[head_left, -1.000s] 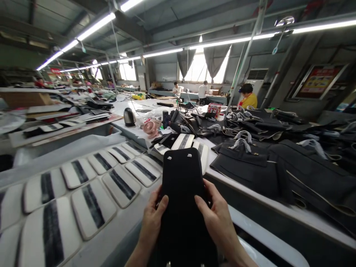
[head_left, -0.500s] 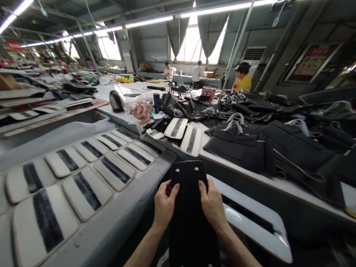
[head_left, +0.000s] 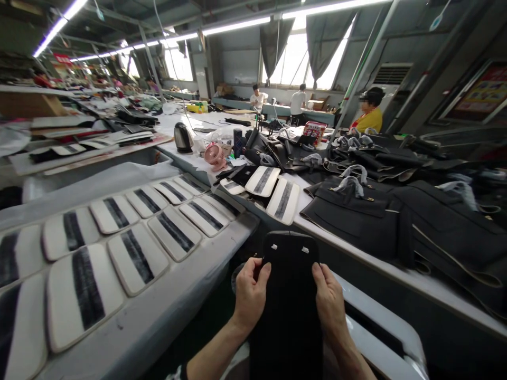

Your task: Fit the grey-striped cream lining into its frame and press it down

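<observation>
A long black panel (head_left: 288, 311) with rounded corners and two small white tabs near its far end is held in front of me. My left hand (head_left: 252, 293) pinches its left edge, thumb on top. On the opposite edge, my right hand (head_left: 328, 295) grips with the thumb on the upper face. The panel's near end runs out of the bottom of the view. To the left, rows of white panels with a dark central stripe (head_left: 137, 258) lie on a grey table (head_left: 130, 327).
Black bag pieces with wrapped handles (head_left: 356, 211) cover the right-hand table. More striped panels (head_left: 283, 200), a pink fan (head_left: 214, 155) and a kettle (head_left: 182, 138) stand ahead. A white slotted frame (head_left: 380, 327) is close by my right hand. People sit and stand farther back.
The view has turned left, so the surroundings appear shifted right. Both hands still grip the black panel, which now sits slightly farther right in view.
</observation>
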Demonstrator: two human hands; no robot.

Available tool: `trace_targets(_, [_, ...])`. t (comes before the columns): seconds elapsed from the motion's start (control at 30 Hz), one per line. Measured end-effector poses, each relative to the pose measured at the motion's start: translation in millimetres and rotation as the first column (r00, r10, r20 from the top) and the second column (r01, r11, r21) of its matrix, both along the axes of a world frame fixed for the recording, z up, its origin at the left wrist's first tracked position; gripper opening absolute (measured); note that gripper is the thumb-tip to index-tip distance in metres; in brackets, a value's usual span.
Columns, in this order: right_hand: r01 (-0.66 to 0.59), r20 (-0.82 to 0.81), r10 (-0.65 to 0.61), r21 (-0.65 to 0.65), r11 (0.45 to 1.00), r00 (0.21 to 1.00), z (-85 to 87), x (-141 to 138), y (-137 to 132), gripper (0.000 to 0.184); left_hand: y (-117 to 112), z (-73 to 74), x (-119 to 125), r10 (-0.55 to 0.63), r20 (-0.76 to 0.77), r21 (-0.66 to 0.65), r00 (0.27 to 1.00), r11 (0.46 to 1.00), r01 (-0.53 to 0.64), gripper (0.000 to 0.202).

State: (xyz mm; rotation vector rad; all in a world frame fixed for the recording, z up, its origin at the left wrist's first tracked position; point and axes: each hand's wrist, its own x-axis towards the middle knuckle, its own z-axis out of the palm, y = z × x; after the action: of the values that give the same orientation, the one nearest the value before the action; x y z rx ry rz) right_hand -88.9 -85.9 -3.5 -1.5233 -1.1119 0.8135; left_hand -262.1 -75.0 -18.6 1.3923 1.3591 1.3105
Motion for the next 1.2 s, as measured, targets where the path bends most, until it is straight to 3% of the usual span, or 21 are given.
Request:
trace_targets(0.23, [-0.029, 0.007, 0.029, 0.039, 0.999, 1.000, 13.3, 1, 2, 0.038, 25, 22.7, -8, -0.074, -0.157, 0.049, 0.985, 0.995, 0.083, 0.032])
trace_targets(0.37, [0.017, 0.068, -0.020, 0.049, 0.999, 0.997, 20.2, 2, -2, 0.040, 37, 30.4, -4, -0.073, -0.230, 0.101, 0.971, 0.990, 0.099, 0.037])
trace_targets(0.5, [0.100, 0.067, -0.105, 0.068, 0.993, 0.992, 30.5, 8, -1, 0.040, 35, 30.5, 6, -0.146, -0.176, 0.132, 0.973, 0.977, 0.170, 0.035])
trace_targets(0.63, [0.105, -0.012, -0.104, 0.105, 0.989, 0.995, 38.0, 8, -6, 0.040, 34, 28.9, 10, -0.169, -0.115, 0.147, 0.979, 0.972, 0.185, 0.036])
trace_targets(1.0, [0.126, 0.057, -0.144, 0.242, 0.962, 0.988, 37.5, 6, -17, 0.033, 26, 24.1, 4, -0.191, -0.068, 0.114, 0.979, 0.974, 0.197, 0.039])
trace_targets(1.1, [0.078, 0.058, -0.095, 0.244, 0.967, 0.994, 44.2, -2, -24, 0.030, 42, 40.0, -13, -0.231, -0.127, 0.136, 0.965, 0.959, 0.248, 0.030])
trace_targets(1.17, [-0.004, 0.082, -0.016, 0.239, 0.971, 0.997, 50.7, -11, -30, 0.027, 56, 64.7, -24, -0.260, -0.165, 0.217, 0.951, 0.931, 0.292, 0.021])
trace_targets(1.2, [-0.053, 0.102, 0.029, 0.239, 0.970, 0.994, 54.1, -16, -33, 0.027, 63, 79.7, -28, -0.303, -0.184, 0.250, 0.935, 0.906, 0.342, 0.027])
